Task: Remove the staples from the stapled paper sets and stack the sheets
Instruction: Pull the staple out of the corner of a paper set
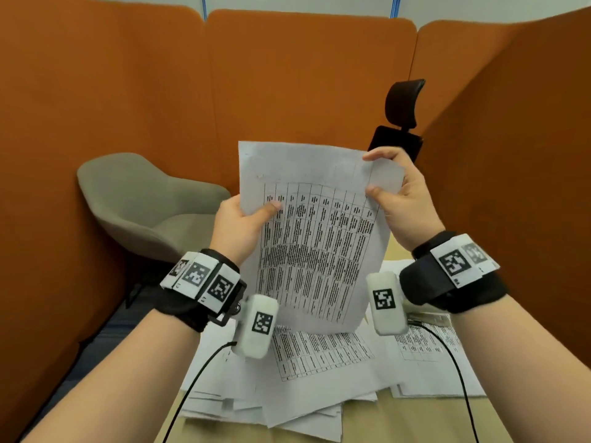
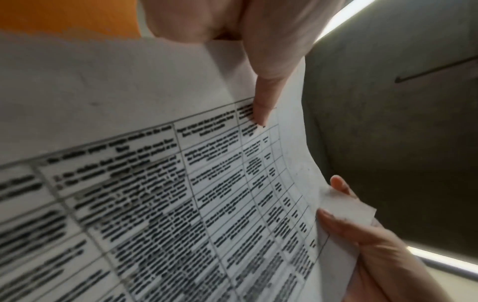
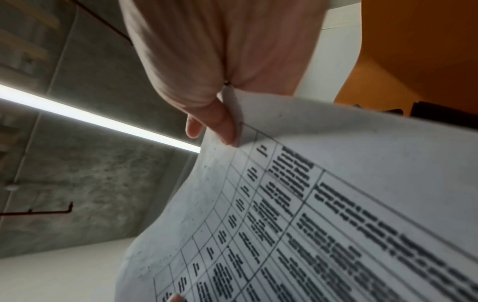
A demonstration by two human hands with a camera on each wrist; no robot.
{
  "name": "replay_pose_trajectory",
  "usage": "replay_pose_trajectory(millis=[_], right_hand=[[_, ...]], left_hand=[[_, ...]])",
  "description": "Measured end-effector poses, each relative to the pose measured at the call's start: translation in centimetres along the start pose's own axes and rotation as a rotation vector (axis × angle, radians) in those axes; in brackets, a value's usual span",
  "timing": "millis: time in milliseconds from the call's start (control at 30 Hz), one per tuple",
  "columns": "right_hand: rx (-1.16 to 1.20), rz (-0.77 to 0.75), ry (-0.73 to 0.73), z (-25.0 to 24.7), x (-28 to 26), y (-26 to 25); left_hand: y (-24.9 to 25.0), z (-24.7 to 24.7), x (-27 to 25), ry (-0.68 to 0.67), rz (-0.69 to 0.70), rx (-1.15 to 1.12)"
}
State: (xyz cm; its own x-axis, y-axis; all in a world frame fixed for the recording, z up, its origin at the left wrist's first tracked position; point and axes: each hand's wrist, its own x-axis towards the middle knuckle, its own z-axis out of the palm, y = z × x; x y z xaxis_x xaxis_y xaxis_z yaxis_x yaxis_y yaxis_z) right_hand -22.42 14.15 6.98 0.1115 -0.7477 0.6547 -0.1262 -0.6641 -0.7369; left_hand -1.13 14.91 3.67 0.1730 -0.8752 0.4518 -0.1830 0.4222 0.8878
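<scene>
Both hands hold a white printed paper set carrying a black-ruled table of text (image 1: 315,238) upright in the air above the pale wooden worktop (image 1: 399,420). The left hand (image 1: 238,223) grips the set's left edge, its thumb lying across the printed face and its fingers (image 2: 261,110) behind the sheet. The right hand (image 1: 404,199) pinches the upper right corner, where the front sheet bends away from the one behind; thumb and fingers (image 3: 222,124) are clamped on that corner. No staple can be made out at this resolution. Below the raised set, a loose, fanned heap of white printed sheets (image 1: 287,388) lies on the worktop, with further printed sheets (image 1: 428,356) beside it to the right. Beyond stand a grey upholstered armchair (image 1: 144,199), orange fabric partition panels (image 1: 303,78) and a black office-chair headrest (image 1: 403,103).
</scene>
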Motion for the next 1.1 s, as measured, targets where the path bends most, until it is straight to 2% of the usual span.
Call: replay_pose_trajectory(millis=[100,200,300,467,567,700,767,867,933,1000,1100], right_hand=[[0.000,-0.031,0.034,-0.6,1.0,-1.2],[0.036,0.010,0.028,-1.4,2.2,-1.8],[-0.054,0.199,-0.017,-1.7,3.0,0.4],[-0.495,0.453,-0.016,-1.2,0.9,7.1],[-0.571,0.548,0.004,-1.8,-1.1,10.2],[-0.687,0.658,0.005,-4.1,-2.6,13.2],[-0.862,0.729,-0.144,-5.1,-3.5,14.5],[-1.217,0.892,-0.599,-6.4,-5.4,16.5],[-1.332,0.904,-0.771,-7.0,-6.3,18.0],[-1.356,0.882,-0.778,-7.4,-6.7,18.7],[-1.372,0.896,-0.694,-6.9,-6.3,18.3]], left_hand=[[1.6,-0.3,0.4,0.025,0.032,0.009],[2.0,-0.2,0.6,0.004,-0.025,-0.005],[-0.4,0.5,0.5,-0.010,-0.168,-0.012],[-6.6,2.3,-1.4,-0.003,-0.423,0.109],[-8.4,3.1,-2.7,-0.038,-0.457,0.218],[-9.3,3.3,-3.6,-0.043,-0.464,0.247],[-9.5,3.3,-3.9,-0.044,-0.467,0.253],[-10.1,3.1,-4.3,-0.034,-0.442,0.260],[-10.3,3.0,-4.4,-0.030,-0.439,0.259],[-10.4,3.0,-4.5,-0.031,-0.435,0.254],[-10.4,3.0,-4.6,-0.047,-0.426,0.254]])
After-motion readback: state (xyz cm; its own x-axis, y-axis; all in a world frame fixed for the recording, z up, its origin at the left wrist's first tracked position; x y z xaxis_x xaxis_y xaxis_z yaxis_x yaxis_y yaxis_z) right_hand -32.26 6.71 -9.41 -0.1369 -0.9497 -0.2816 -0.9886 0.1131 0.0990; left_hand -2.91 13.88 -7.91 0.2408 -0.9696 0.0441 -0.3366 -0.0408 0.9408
